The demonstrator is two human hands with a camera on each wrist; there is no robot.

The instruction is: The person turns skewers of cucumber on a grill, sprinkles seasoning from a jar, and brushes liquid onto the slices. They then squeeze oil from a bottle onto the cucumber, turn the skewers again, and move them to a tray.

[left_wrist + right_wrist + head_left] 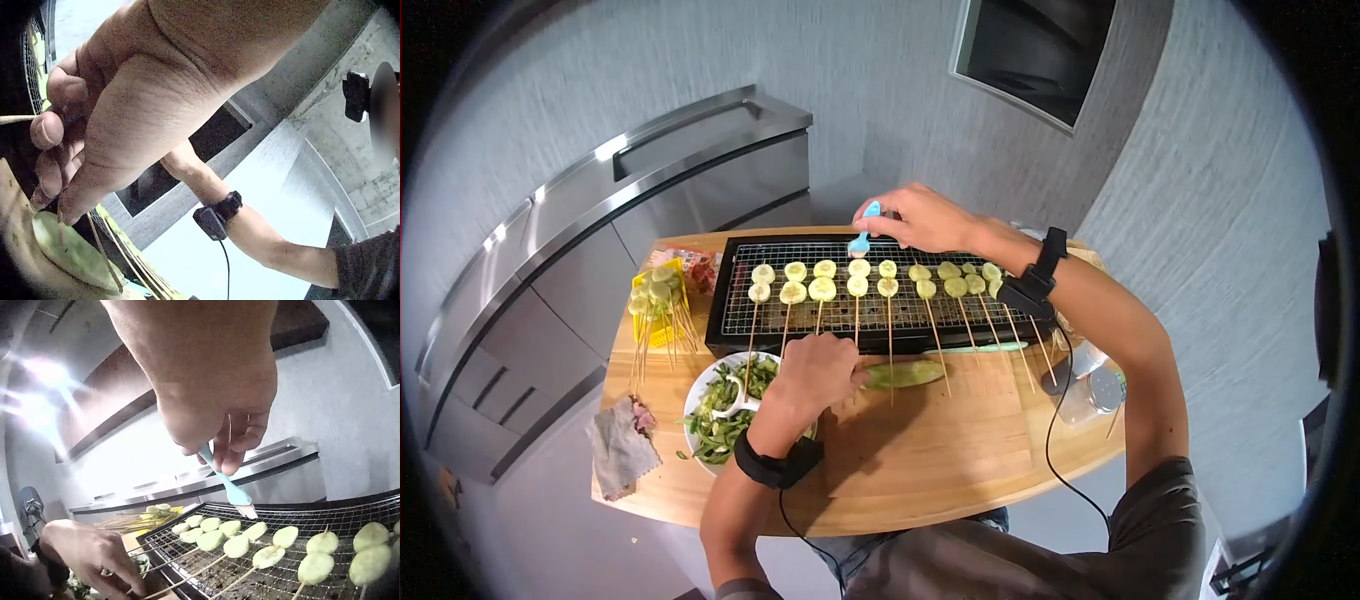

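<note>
My right hand holds a light-blue basting brush over the far side of the grill. The bristles come down close to the slices of a middle skewer in the right wrist view. A row of skewers, each with round pale-green vegetable slices, lies across the wire rack, sticks toward me. At the near edge my left hand, fingers curled, pinches the stick of a middle skewer. Beside that hand a long green vegetable piece lies on the wooden table.
A white bowl of chopped greens with a white utensil stands left of the left hand. More skewers rest on a yellow tray farther left, near a grey cloth. A clear jar stands at the right, by a wrist-camera cable.
</note>
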